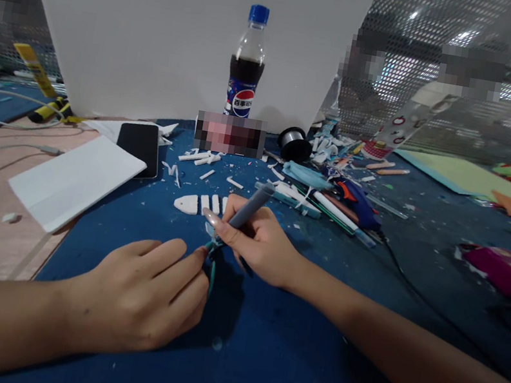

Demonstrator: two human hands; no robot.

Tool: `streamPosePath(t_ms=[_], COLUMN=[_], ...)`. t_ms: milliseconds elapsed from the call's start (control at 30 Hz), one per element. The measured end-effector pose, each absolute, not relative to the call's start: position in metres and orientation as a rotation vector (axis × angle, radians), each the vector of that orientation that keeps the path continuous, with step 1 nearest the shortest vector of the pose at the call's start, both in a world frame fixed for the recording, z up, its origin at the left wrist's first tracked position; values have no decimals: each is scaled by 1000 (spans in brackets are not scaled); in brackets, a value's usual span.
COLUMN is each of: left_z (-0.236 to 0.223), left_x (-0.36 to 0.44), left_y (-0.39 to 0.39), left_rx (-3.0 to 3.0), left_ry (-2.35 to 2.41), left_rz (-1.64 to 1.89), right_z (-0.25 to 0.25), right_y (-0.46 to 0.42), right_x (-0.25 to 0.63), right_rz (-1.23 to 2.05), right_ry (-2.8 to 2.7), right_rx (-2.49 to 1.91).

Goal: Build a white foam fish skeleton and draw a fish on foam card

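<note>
My left hand [145, 291] is closed around a small tool with teal handles, which looks like pliers [212, 276]. Its fingers cover most of the tool, and its head points up toward my other hand. My right hand [262, 238] pinches a thick grey stick [252, 206] that slants up and to the right. The lower end of the stick meets the pliers' head, partly hidden by my thumb and fingers. Just behind the hands, a white fish-shaped piece [186, 204] lies flat beside white strips [211, 204] set side by side; my right hand hides their right end.
A cola bottle [246, 72] stands at the back before a white board [166, 20]. Wire spool [294, 144], white scraps [200, 157] and a blue glue gun [361, 206] with a cord lie behind and right. Phone [139, 149] and white sheet [75, 181] sit left.
</note>
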State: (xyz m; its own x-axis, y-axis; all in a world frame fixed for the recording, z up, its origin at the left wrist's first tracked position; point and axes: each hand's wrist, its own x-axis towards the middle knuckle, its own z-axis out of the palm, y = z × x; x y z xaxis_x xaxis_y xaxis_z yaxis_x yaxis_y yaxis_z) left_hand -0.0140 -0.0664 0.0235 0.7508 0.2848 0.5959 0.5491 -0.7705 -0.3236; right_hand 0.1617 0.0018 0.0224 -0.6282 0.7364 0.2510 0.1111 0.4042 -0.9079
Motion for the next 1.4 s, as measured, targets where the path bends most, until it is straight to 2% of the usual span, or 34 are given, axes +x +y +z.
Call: streamPosePath(t_ms=[667,900,1400], left_z=[20,21,20], left_x=[-16,-15,-14], left_y=[-66,-67,-66], left_rx=[-2452,-2446,-2445], left_ry=[-634,-631,-636], left_rz=[-700,-727,-712], right_z=[22,16,15], right_y=[-2,4,7], right_x=[161,160,159], right_rz=[1324,1371,1298], right_ry=[-1968,-1734,-1925], right_rx=[-710,-701,-809])
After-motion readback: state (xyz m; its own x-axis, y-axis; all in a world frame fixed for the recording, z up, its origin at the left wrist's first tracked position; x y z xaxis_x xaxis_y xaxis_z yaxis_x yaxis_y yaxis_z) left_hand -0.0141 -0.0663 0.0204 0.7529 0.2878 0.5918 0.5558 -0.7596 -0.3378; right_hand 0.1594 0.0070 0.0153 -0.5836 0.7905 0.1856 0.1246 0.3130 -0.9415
